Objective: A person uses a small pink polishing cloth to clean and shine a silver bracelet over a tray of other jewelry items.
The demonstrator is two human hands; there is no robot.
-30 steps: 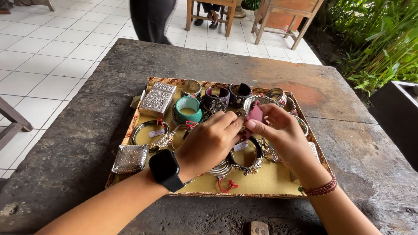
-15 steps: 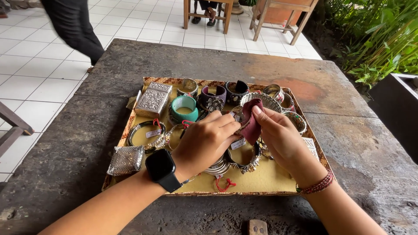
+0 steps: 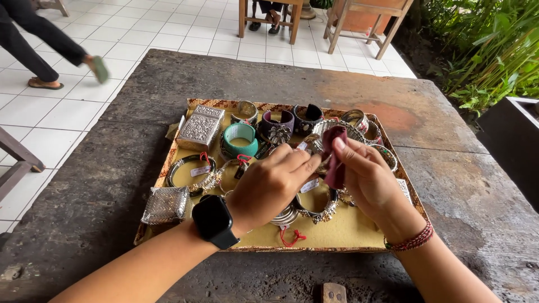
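Right now the maroon cloth (image 3: 335, 160) is pinched in the right hand (image 3: 368, 179), held up over the tray's (image 3: 337, 233) middle w/ a silver bangle (image 3: 314, 143) against it. Left hand (image 3: 269, 185) fingers are closed on that bangle's near edge. Looks mid-wipe: one piece in hand, other bangles, a teal cuff (image 3: 240, 140) & embossed silver box (image 3: 200, 127) lie untouched in the tray.

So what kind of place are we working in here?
Likely an open-air craft or jewellery stall: a tray of tagged bangles on a rough stone table, white floor tiles, garden plants alongside.
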